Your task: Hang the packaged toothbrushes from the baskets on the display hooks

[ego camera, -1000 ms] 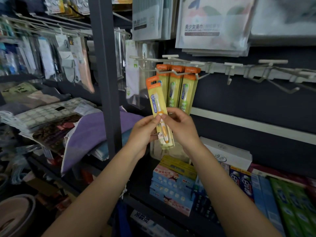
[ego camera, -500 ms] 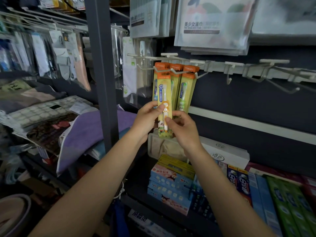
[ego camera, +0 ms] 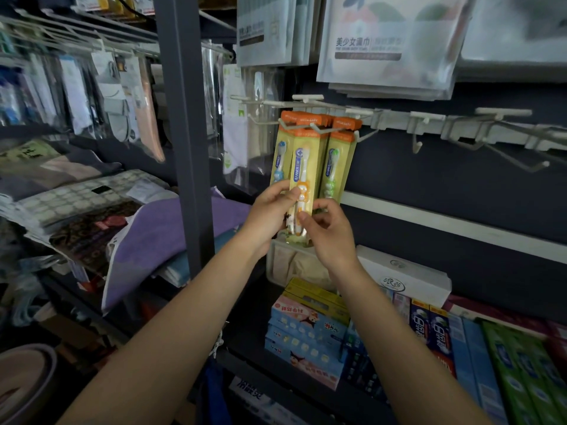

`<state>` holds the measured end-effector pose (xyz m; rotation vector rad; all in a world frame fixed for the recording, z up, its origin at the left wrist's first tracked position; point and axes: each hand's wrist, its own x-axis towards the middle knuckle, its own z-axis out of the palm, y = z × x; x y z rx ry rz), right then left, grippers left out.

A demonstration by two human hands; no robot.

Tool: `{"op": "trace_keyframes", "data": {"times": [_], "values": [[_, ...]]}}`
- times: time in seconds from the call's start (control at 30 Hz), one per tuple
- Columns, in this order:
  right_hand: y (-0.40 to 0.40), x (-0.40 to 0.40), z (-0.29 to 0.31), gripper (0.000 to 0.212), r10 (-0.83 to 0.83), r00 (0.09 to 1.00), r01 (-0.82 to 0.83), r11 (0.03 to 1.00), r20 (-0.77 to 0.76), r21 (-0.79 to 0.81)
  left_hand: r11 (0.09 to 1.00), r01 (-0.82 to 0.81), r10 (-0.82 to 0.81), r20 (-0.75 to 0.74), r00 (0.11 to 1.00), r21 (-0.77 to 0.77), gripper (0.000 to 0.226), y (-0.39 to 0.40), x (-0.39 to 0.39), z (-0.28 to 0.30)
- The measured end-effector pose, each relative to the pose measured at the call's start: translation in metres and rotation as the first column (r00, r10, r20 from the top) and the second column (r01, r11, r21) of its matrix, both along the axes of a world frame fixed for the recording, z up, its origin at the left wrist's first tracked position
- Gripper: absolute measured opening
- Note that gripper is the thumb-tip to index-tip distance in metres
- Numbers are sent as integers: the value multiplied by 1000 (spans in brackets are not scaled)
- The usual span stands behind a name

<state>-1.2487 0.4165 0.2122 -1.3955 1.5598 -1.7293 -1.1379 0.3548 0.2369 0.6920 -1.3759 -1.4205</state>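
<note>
I have the orange-handled toothbrush pack [ego camera: 302, 179] up in the centre of the frame, both hands on its lower half. My left hand [ego camera: 270, 214] pinches the left edge with thumb on the front face and fingers curled behind; my right hand [ego camera: 329, 237] pinches the lower right edge the same way. I hold it low so the orange header at the top is free to meet the hook [ego camera: 319, 130], and two grips keep the long card from swinging or twisting as I line up its hole. Whether the hole is already on the wire I cannot tell; the header sits right against the hook tip, in front of the hanging packs.

A blue-brush pack [ego camera: 280, 161] and a green-brush pack [ego camera: 333, 167] hang just beside it, left and right, so I judge this one belongs on the middle hook between them. Bare hooks [ego camera: 509, 154] run off toward the right of the frame along the same white rail [ego camera: 395, 122]. Boxed toothpaste [ego camera: 306, 329] fills the shelf in the lower centre.
</note>
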Motion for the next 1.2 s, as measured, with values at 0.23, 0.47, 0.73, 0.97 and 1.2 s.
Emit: {"op": "trace_keyframes", "data": {"times": [0.23, 0.47, 0.73, 0.97, 1.2], "values": [[-4, -7, -13, 13, 118, 988, -132, 980, 97, 149, 994, -104, 102, 74, 992, 25, 16, -1, 4, -29], [-15, -7, -16, 21, 92, 972, -136, 971, 216, 198, 978, -192, 186, 75, 980, 81, 11, -11, -1, -43], [-19, -19, -16, 25, 57, 983, -108, 951, 176, 290, 966, -251, 241, 144, 960, 55, 5, -18, -16, -50], [45, -36, -56, 13, 103, 994, -105, 959, 22, 263, 960, -254, 280, 418, 864, -118, 14, 49, 23, -101], [154, -11, -148, 18, 269, 949, -190, 905, -166, 380, 968, -13, 203, 749, 630, -252, 26, 140, 82, -174]]}}
